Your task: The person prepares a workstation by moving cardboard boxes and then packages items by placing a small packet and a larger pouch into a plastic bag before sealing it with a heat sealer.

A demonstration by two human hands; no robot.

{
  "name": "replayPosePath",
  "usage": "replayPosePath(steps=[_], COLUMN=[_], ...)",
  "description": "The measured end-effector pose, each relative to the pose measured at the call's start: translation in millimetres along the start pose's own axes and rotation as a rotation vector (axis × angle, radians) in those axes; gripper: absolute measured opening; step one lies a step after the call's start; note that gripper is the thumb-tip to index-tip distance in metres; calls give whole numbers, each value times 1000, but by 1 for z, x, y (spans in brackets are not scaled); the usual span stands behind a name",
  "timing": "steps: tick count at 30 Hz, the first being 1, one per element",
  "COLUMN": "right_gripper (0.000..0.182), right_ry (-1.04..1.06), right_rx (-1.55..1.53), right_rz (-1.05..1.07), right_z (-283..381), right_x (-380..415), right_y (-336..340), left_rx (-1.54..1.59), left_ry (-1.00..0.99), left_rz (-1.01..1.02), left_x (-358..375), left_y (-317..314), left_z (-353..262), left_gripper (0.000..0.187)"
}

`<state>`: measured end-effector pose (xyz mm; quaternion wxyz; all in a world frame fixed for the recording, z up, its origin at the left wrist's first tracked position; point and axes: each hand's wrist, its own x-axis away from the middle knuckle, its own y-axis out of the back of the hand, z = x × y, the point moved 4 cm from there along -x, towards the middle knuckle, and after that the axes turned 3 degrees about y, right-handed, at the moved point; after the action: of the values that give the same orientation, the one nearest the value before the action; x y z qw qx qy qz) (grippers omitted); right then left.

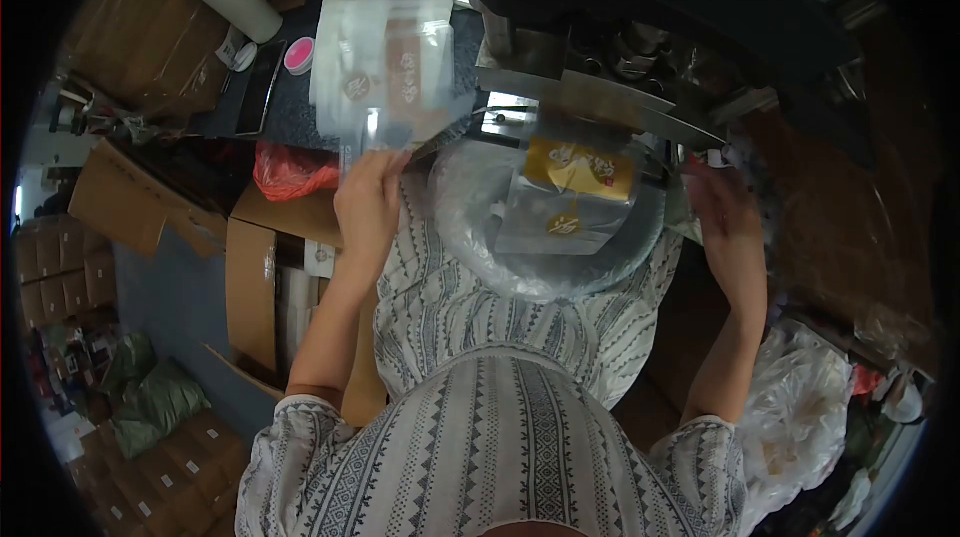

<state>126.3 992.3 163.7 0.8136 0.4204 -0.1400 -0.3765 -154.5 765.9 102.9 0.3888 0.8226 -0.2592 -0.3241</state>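
The left hand meets blurred clear film beside the stacked bags on the tabletop; whether it grips, I cannot tell. The right hand is loosely curled, its blurred fingertips hiding any hold. Between them, a gold-printed bag lies over a plastic-wrapped round bundle. It looks light, limp and slippery, best pinched by a side edge.

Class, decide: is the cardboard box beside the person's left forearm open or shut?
Open: pale contents show inside the cardboard box, with nothing closed over them.
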Motion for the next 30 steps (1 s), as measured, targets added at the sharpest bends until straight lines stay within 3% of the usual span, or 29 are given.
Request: replayPosePath(steps=[1,4,8,10,11,13,15,17,19,20,22,24,26,28,29,30], right_gripper=[21,14,20,23,23,24,25,26,28,28,28,30,31,29,29,25], right_ry=[161,200,151,346,344,632,657,681,492,491,220,175,121,-89,-90,-14], right_rx=[-142,-357,-342,-200,-201,-103,-137,-171,-307,-307,-320,-218,-115,97,98,262], right_rz=[0,33,41,-37,-38,-73,-3,64,126,127,2,-1,-5,52,52,-97], right_z=[14,50,73,81,80,87,86,83,71,69,56,47,37,18,3,-16], right_x=[1,-4,-15,-16,-18,-14,-12,-11,-16,-16,-21,-17,-11,-7,-11,-20], right_y=[-3,-28,-46,-47,-49,-51,-52,-53,-55,-54,-47,-35,-22,-12,-11,-10], left_rx=[0,24,91,114,96,79,130,172,217,297,377,695,839,983,1065,1144], left_ry=[0,-33,-59,-78,-135,-194,-331,-341,-353,-313,-271,384,449,512,614,713], left_rz=[0,-17,18,12,47,88,275,317,359,405,444,771,798,826,777,725], left_x=[5,12,13,15,15,16,20,23,26,26,19,15,0,-3,-5,-6], left_y=[3,13,18,19,18,15,5,-4,-18,-27,-40,-66,-86,-94,-91,-89], left_z=[-10,-38,-53,-59,-64,-70,-78,-80,-82,-82,-89,-83,-81,-88,-93,-95], left_gripper=[14,15,18,19,18,17,16,12,9,9,11,22,25,29,29,31])
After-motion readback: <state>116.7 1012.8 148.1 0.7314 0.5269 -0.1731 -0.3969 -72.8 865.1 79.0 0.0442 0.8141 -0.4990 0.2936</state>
